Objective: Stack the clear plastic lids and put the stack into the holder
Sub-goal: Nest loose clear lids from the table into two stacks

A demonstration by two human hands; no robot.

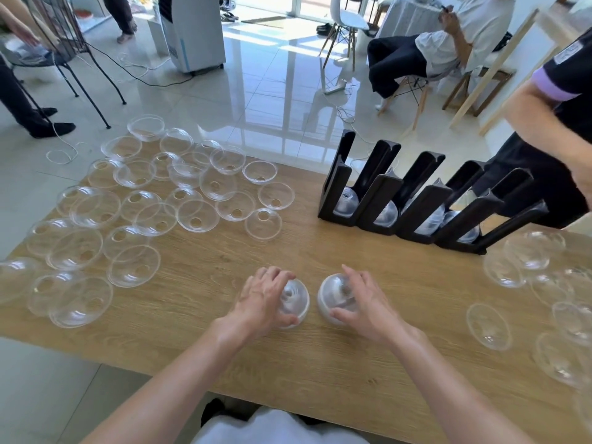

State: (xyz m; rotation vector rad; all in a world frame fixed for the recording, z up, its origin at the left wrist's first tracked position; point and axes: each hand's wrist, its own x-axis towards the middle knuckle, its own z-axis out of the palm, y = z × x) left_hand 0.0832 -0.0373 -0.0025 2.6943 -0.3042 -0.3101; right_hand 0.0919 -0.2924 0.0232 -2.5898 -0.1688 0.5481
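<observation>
My left hand (264, 298) grips a short stack of clear dome lids (296, 299) resting on the wooden table (320, 363). My right hand (360, 304) grips a second stack of lids (330, 299) just beside it, a small gap between the two. The black slotted holder (384, 200) stands at the back right, with stacked lids lying in its channels. Many loose clear lids (195, 216) are spread over the table's left half.
More loose lids (488, 326) lie along the right edge. A person in a dark shirt (563, 91) stands close behind the holder at the right. Other people, chairs and a white appliance (192, 30) are on the tiled floor beyond the table.
</observation>
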